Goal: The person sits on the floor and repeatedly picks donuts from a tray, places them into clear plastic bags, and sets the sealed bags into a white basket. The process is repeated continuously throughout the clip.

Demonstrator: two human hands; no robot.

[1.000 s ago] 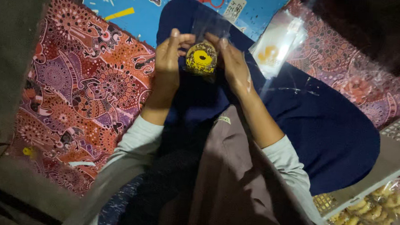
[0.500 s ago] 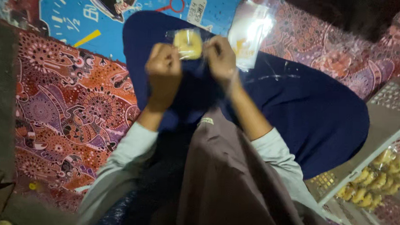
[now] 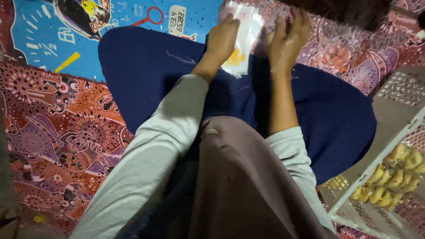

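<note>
Above my lap, left hand (image 3: 222,37) fingers pinch a clear bag (image 3: 243,36) with a yellow snack inside; right hand (image 3: 287,38) fingers loosely spread, touching its edge. Basket (image 3: 408,91) of packed snacks (image 3: 393,177) at right.

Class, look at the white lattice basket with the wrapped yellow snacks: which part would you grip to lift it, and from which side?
Probably the near rim of the white lattice basket, from the person's right: the basket sits tilted, the rim looks bare, and the wrapped yellow snacks lie further inside.
</note>
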